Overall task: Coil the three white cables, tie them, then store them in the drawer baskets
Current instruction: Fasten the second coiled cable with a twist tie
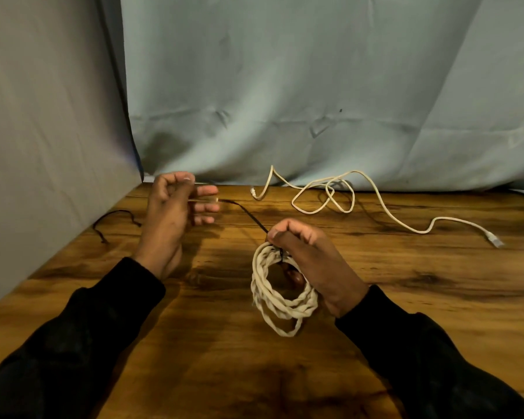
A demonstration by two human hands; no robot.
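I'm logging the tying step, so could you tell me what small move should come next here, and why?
Probably pull the black tie tighter with the left hand. It already wraps the coiled cable held by the right hand, and its tail runs to the left fingers.

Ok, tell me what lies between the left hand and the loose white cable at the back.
Nothing visible: bare wooden table separates the left hand from the loose white cable. That hand pinches a thin black tie.

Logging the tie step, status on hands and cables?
Right hand grips the coil at its black tie. Left hand pinches the tie's free end, pulled taut. Loose cable uncoiled behind. Nothing in the way.
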